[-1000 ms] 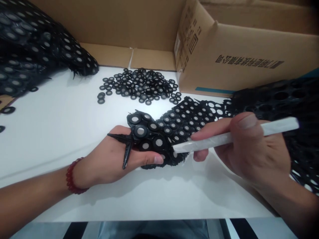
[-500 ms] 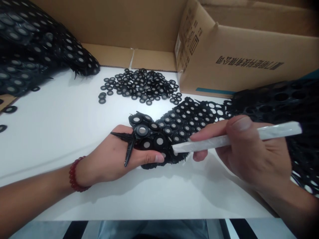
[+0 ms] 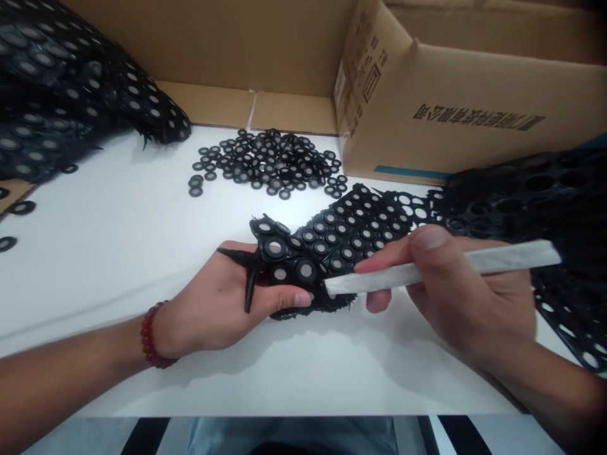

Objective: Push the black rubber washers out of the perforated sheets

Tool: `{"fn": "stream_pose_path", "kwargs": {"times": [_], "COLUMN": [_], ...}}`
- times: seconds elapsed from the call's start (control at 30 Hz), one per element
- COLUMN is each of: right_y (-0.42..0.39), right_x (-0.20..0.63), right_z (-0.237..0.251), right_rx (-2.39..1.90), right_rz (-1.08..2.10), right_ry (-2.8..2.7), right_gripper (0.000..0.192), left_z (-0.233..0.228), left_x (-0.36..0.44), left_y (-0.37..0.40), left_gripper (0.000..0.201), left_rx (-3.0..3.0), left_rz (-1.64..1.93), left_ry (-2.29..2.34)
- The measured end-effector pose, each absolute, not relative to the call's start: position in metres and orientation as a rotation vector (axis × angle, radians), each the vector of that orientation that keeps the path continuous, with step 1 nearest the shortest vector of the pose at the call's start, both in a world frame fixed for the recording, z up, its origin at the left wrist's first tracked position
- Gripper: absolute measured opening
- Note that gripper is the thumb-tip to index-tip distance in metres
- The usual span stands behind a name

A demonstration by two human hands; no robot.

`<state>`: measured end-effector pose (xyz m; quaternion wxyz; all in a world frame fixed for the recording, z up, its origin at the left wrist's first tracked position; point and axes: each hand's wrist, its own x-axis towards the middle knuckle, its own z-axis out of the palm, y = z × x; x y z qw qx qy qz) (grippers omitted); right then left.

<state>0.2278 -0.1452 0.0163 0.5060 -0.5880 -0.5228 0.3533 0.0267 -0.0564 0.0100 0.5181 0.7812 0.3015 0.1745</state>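
L hand (image 3: 222,303) pinching black rubber sheet (image 3: 332,243), R hand (image 3: 455,291) gripping white stick (image 3: 436,268) against it.

Far L: heap of black sheets (image 3: 71,107) w/ rings in place, few stray rings at bench (image 3: 118,240) edge. L hand w/ red bead bracelet (image 3: 154,335) at wrist, thumb pressed over sheet's near end, fingers under, lifting it just off bench. Sheet studded w/ mesh-centred rings, running up & R toward empty punched-out sheets (image 3: 545,208). Pile of loose rings (image 3: 270,164) behind, mid bench, apart from sheet. R hand closed round stick pen-style, tip touching sheet just beside L thumb. Cardboard box (image 3: 450,107) back R.
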Motion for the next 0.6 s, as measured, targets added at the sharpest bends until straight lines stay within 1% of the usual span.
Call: {"fn": "stream_pose_path", "kwargs": {"times": [0.2, 0.33, 0.47, 0.6], "right_y": [-0.147, -0.147, -0.145, -0.142], "right_x": [0.221, 0.214, 0.213, 0.217], "right_z": [0.018, 0.021, 0.021, 0.02], "right_rx": [-1.47, -1.542, -1.549, -1.504], "right_rz": [0.855, 0.864, 0.947, 1.021], "right_ry": [-1.261, -1.249, -1.159, -1.114], "right_gripper": [0.037, 0.04, 0.039, 0.034], "left_z": [0.008, 0.006, 0.004, 0.004], "left_x": [0.027, 0.028, 0.029, 0.029], "left_y": [-0.056, -0.056, -0.055, -0.053], "left_gripper": [0.013, 0.013, 0.016, 0.013], "left_rx": [1.863, 1.833, 1.789, 1.726], "left_rz": [0.435, 0.359, 0.357, 0.369], "left_ry": [0.718, 0.83, 0.872, 0.839]}}
